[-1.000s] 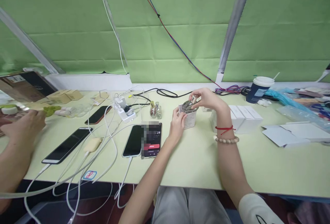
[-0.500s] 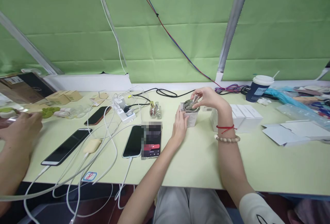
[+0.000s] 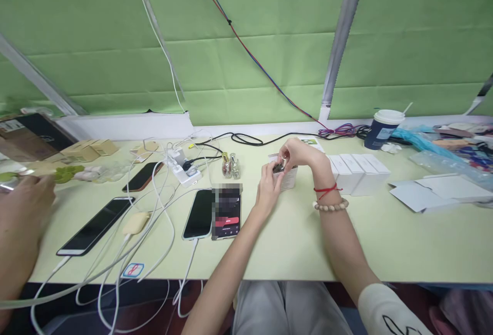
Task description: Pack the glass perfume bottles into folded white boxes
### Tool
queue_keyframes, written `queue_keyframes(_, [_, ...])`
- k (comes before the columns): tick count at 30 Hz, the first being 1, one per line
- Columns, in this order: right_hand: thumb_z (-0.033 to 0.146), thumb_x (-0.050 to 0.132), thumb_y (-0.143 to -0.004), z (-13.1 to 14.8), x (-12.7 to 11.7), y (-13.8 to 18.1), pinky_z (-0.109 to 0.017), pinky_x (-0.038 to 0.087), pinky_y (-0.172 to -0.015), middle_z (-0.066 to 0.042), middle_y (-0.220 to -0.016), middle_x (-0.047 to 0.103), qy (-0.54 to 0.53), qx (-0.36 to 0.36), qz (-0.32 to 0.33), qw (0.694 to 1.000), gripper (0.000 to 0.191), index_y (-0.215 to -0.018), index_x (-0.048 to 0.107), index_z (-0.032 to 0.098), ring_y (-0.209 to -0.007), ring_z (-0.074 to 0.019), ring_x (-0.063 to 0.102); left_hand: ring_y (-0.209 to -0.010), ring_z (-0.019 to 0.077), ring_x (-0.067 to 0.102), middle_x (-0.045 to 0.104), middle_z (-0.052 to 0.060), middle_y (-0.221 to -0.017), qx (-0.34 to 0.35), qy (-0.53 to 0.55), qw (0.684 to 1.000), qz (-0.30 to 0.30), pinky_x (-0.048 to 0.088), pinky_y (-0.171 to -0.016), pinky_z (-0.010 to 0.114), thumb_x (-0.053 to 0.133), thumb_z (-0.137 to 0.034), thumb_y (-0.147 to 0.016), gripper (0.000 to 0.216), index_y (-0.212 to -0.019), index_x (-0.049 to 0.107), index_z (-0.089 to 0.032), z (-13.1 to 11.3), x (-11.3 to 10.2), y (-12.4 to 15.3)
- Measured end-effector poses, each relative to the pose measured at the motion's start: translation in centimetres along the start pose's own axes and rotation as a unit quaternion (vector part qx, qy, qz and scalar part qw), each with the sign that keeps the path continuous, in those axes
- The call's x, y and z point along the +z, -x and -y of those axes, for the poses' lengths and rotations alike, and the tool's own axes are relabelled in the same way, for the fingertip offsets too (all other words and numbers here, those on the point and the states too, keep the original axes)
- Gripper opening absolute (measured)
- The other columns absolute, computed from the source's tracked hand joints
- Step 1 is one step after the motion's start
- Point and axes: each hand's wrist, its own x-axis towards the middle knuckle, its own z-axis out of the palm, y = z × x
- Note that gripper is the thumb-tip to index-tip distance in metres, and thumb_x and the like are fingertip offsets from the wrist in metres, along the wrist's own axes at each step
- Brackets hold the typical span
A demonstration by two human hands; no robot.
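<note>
A small white carton (image 3: pixel 288 180) with an open top stands on the table in front of me. My left hand (image 3: pixel 268 187) steadies it, fingers wrapped round its left side. Over the opening, my right hand (image 3: pixel 298 154) pinches the silver cap of a glass perfume bottle (image 3: pixel 284 161). The bottle's body is mostly hidden inside the carton and behind my fingers. Two more small bottles, one gold-capped (image 3: pixel 226 168) and one silver-capped (image 3: pixel 234 168), stand to the left. Right of my hands is a row of several closed white boxes (image 3: pixel 360 177).
Two phones (image 3: pixel 198 214) lie left of my forearm, near a power strip (image 3: pixel 185 169) and tangled white cables. Another person's hand (image 3: pixel 29 206) is at the far left. A lidded cup (image 3: pixel 383 129), flattened white cardboard (image 3: pixel 439 192) and plastic bags (image 3: pixel 454 163) lie right.
The perfume bottle has gone down into the carton, and my right hand has lowered with it. My left hand still holds the carton. The other person's hand moved slightly left.
</note>
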Motion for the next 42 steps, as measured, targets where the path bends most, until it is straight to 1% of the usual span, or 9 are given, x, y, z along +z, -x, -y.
queue_keyframes(4, [0.017, 0.077, -0.05, 0.0, -0.1, 0.2, -0.02, 0.033, -0.05, 0.004, -0.059, 0.051, -0.001, 0.028, 0.016, 0.999, 0.029, -0.078, 0.072, 0.014, -0.054, -0.0071, 0.041, -0.109, 0.0197, 0.053, 0.051, 0.01, -0.118, -0.009, 0.012, 1.0, 0.016, 0.044, -0.089, 0.034, 0.043, -0.029, -0.09, 0.035, -0.124, 0.039, -0.02, -0.3, 0.2, 0.2])
queue_keyframes(10, [0.018, 0.072, -0.058, 0.7, -0.1, 0.5, -0.02, 0.036, -0.056, 0.0, -0.072, 0.061, 0.038, 0.118, 0.128, 0.984, 0.034, -0.092, 0.071, 0.016, -0.063, -0.0103, 0.05, -0.112, 0.0213, 0.052, 0.048, 0.013, -0.125, -0.016, 0.041, 0.998, 0.05, 0.042, -0.093, 0.038, 0.046, -0.031, -0.088, 0.041, -0.124, 0.031, -0.02, 0.0, 0.1, 0.2])
queue_keyframes(15, [0.032, 0.066, -0.066, 1.4, 0.3, 0.6, -0.024, 0.032, -0.05, 0.002, -0.052, 0.048, 0.032, 0.141, 0.167, 0.975, 0.015, -0.062, 0.064, 0.017, -0.05, -0.0096, 0.04, -0.109, 0.0216, 0.055, 0.049, 0.016, -0.126, -0.028, 0.063, 0.994, 0.09, 0.043, -0.093, 0.039, 0.047, -0.031, -0.088, 0.047, -0.128, 0.026, -0.018, 0.6, 0.1, 0.2])
queue_keyframes(18, [0.039, 0.061, -0.071, 1.4, 0.5, 0.9, -0.026, 0.034, -0.049, 0.0, -0.05, 0.049, -0.025, 0.167, 0.149, 0.974, 0.029, -0.051, 0.055, 0.018, -0.046, -0.0103, 0.041, -0.111, 0.0216, 0.055, 0.05, 0.015, -0.127, -0.021, 0.057, 0.995, 0.081, 0.043, -0.093, 0.038, 0.051, -0.032, -0.087, 0.047, -0.126, 0.029, -0.019, 0.5, 0.3, 0.3])
queue_keyframes(22, [0.031, 0.063, -0.066, 1.5, 0.7, 1.1, -0.026, 0.035, -0.047, -0.002, -0.05, 0.053, -0.026, 0.196, 0.127, 0.972, 0.025, -0.048, 0.053, 0.017, -0.045, -0.011, 0.044, -0.095, 0.0203, 0.06, 0.059, 0.012, -0.111, -0.036, 0.025, 0.995, 0.092, 0.047, -0.082, 0.036, 0.05, -0.034, -0.087, 0.048, -0.128, 0.03, -0.019, 0.4, 0.4, 0.4])
queue_keyframes(27, [0.024, 0.063, -0.065, 0.6, 1.2, 0.2, -0.023, 0.031, -0.045, 0.001, -0.049, 0.05, -0.005, 0.148, 0.105, 0.983, 0.012, -0.054, 0.062, 0.018, -0.044, -0.0085, 0.038, -0.091, 0.0198, 0.061, 0.06, 0.012, -0.111, -0.052, 0.011, 0.994, 0.096, 0.048, -0.079, 0.035, 0.049, -0.036, -0.087, 0.051, -0.131, 0.029, -0.019, 0.8, -0.2, 0.2])
queue_keyframes(31, [0.026, 0.059, -0.071, -0.1, 2.2, -0.3, -0.02, 0.031, -0.047, 0.003, -0.053, 0.049, -0.011, 0.088, 0.066, 0.994, 0.015, -0.058, 0.063, 0.018, -0.049, -0.0076, 0.038, -0.097, 0.0198, 0.06, 0.057, 0.012, -0.119, -0.066, -0.001, 0.995, 0.08, 0.047, -0.083, 0.036, 0.046, -0.036, -0.088, 0.049, -0.132, 0.03, -0.021, 1.2, -0.9, 0.0])
queue_keyframes(36, [0.022, 0.055, -0.067, 0.9, 3.7, -0.1, -0.022, 0.022, -0.043, 0.004, -0.044, 0.034, 0.006, 0.102, -0.013, 0.995, 0.02, -0.048, 0.054, 0.016, -0.045, -0.0076, 0.029, -0.105, 0.0193, 0.056, 0.052, 0.012, -0.126, -0.022, -0.012, 0.998, 0.061, 0.045, -0.088, 0.034, 0.048, -0.033, -0.087, 0.047, -0.13, 0.034, -0.02, 1.3, -1.6, 0.0])
queue_keyframes(42, [0.019, 0.053, -0.067, 1.1, 4.3, 0.3, -0.022, 0.023, -0.045, 0.003, -0.045, 0.044, 0.003, 0.082, -0.057, 0.995, 0.017, -0.052, 0.061, 0.014, -0.047, -0.0078, 0.034, -0.081, 0.0141, 0.058, 0.058, 0.007, -0.111, -0.017, -0.015, 0.997, 0.071, 0.047, -0.077, 0.029, 0.054, -0.039, -0.083, 0.048, -0.126, 0.039, -0.021, 1.6, -2.5, -0.5])
